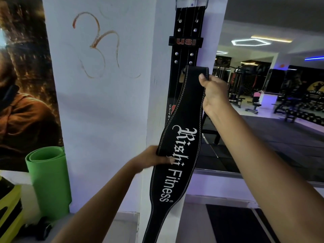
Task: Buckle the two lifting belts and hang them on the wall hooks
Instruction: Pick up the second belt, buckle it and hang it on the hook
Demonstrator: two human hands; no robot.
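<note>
A black lifting belt with a red "USI" loop (pixel 188 32) hangs by its steel buckle from a hook (pixel 192 2) at the top of the white pillar. In front of it I hold a second black belt printed "Rishi Fitness" (pixel 177 155), which runs from chest height down past the frame's bottom edge. My right hand (pixel 213 92) grips its folded upper end, thumb on top. My left hand (pixel 154 157) pinches its left edge at the wide middle. The second belt's buckle is hidden behind the fold.
A rolled green mat (pixel 48 181) stands against the wall at the left, beside a yellow and black object (pixel 8 207). A poster (pixel 22 81) covers the far left wall. A large mirror (pixel 273 102) to the right reflects gym machines and benches.
</note>
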